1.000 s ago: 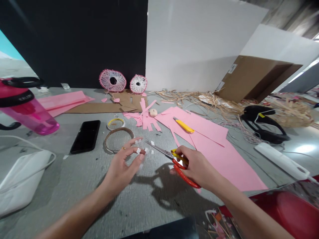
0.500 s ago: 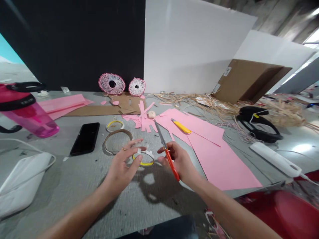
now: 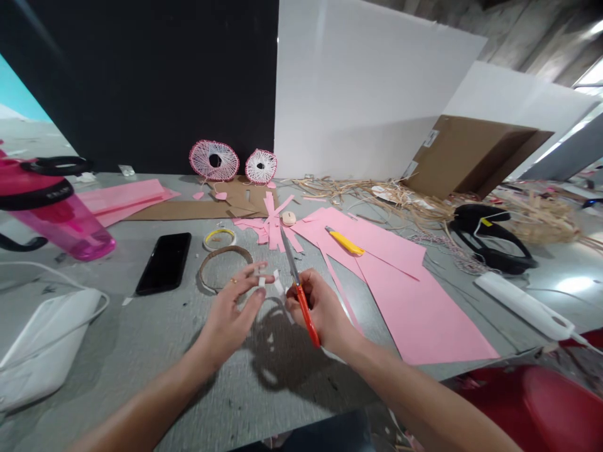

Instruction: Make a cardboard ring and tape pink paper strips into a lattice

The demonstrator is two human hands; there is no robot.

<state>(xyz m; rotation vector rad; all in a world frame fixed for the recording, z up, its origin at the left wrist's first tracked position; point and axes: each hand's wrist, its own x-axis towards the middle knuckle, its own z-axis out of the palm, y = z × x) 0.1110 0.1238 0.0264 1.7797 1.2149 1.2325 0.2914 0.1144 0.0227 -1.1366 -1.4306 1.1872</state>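
My right hand [image 3: 325,314] is closed round the red handles of a pair of scissors [image 3: 301,301], whose blades point away from me over the grey table [image 3: 141,339]. My left hand [image 3: 233,314] is just left of it, thumb and forefinger pinching a small strip of white tape [image 3: 277,281], with other white bits stuck to the fingertips. A faint, blurred tape ring hangs between the two hands and throws a ring-shaped shadow on the table. A brown hoop [image 3: 225,267] lies just beyond my left fingers.
A black phone [image 3: 164,262], a small tape roll [image 3: 219,238] and a pink bottle [image 3: 61,213] lie left. Pink paper sheets [image 3: 405,295] with a yellow cutter [image 3: 345,240] lie right. Two woven discs [image 3: 214,160], raffia [image 3: 377,188], a cardboard box [image 3: 475,154] stand behind.
My right hand has swung the scissors from pointing left to pointing away and moved in close to my left hand. A tape ring appeared between the hands.
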